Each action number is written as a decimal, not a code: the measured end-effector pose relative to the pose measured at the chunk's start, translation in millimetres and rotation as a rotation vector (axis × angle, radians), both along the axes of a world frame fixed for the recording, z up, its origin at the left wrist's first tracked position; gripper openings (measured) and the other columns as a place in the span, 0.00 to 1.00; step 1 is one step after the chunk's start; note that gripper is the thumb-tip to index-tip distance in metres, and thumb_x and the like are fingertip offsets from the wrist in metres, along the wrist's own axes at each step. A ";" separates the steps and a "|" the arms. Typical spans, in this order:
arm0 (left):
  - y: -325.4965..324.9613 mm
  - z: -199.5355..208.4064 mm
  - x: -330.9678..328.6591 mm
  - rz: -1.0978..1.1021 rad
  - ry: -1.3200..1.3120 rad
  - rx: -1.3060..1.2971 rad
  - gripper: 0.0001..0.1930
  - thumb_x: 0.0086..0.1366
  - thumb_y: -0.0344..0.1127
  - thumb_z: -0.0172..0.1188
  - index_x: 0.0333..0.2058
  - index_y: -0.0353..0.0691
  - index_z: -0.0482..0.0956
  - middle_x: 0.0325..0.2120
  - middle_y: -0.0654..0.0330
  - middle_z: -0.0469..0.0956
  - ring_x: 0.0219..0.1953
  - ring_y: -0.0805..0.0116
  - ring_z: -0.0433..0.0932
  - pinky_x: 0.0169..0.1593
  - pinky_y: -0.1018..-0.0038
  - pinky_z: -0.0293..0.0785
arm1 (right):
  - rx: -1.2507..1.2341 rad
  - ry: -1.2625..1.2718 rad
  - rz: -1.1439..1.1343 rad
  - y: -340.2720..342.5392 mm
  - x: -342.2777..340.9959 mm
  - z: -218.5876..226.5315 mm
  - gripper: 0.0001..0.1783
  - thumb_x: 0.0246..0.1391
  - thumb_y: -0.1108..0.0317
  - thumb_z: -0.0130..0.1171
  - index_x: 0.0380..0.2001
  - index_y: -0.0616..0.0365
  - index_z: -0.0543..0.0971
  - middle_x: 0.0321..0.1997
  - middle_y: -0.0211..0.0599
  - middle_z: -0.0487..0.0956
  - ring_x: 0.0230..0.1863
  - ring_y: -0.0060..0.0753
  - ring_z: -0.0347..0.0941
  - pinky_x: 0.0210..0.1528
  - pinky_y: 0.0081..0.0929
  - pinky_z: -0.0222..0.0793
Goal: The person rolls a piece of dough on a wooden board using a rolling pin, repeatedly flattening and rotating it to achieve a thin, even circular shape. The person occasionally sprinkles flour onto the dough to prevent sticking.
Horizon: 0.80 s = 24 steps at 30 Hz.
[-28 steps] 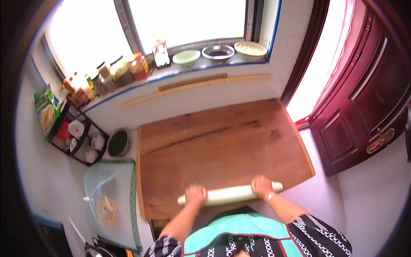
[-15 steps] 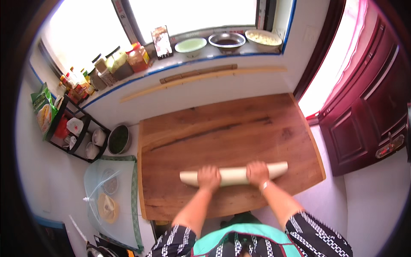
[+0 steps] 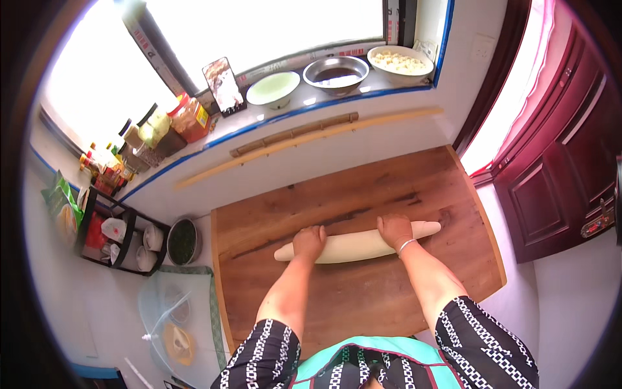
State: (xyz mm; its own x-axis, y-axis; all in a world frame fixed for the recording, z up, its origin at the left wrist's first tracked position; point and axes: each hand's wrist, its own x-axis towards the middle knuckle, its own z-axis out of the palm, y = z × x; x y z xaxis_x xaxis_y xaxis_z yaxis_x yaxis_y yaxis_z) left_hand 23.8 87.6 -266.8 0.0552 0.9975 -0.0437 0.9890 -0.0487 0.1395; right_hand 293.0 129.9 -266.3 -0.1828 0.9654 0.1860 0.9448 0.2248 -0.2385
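A long, pale roll of dough [image 3: 353, 247] lies across the wooden board [image 3: 363, 305], thick in the middle and narrower at both ends. Whether a rolling pin is inside it, I cannot see. My left hand [image 3: 310, 243] presses on the roll left of its middle, fingers curled over the top. Toward the other end, my right hand [image 3: 395, 231] grips it the same way, a thin band round the wrist. Both arms reach forward, and the dough's ends stick out past my hands.
On the sill stand a phone [image 3: 223, 85], a pale green bowl [image 3: 273, 89], a steel bowl [image 3: 335, 75], a bowl of pale pieces [image 3: 400, 65] and several jars [image 3: 189, 118]. Left of the board are a black rack [image 3: 129, 236], a pot of greens [image 3: 184, 241] and a mesh food cover [image 3: 170, 324].
Both hands have pushed the dough roll forward, away from me, toward the middle of the board. My arms are stretched out further, and the head view has shifted and tilted a little.
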 end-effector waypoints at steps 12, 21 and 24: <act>105.4 -37.6 -9.8 0.025 -0.185 0.055 0.16 0.62 0.45 0.50 0.25 0.42 0.80 0.27 0.50 0.80 0.34 0.47 0.78 0.38 0.54 0.73 | -0.064 0.102 0.052 105.5 -2.3 -3.8 0.15 0.54 0.60 0.49 0.23 0.54 0.80 0.27 0.47 0.79 0.35 0.49 0.76 0.41 0.48 0.67; 169.0 -6.4 -11.8 -0.029 -0.105 0.187 0.20 0.66 0.47 0.45 0.29 0.39 0.81 0.29 0.51 0.81 0.36 0.51 0.79 0.38 0.56 0.76 | 0.060 0.049 0.138 152.9 -22.3 1.7 0.12 0.53 0.62 0.50 0.25 0.55 0.81 0.29 0.41 0.80 0.37 0.46 0.76 0.40 0.46 0.68; 159.4 -7.2 3.8 0.095 -0.026 0.021 0.22 0.67 0.47 0.44 0.30 0.39 0.82 0.30 0.50 0.82 0.35 0.50 0.80 0.39 0.56 0.77 | -0.053 -0.024 0.117 144.3 -13.2 -11.4 0.18 0.55 0.60 0.46 0.24 0.57 0.81 0.29 0.44 0.80 0.37 0.48 0.76 0.41 0.46 0.68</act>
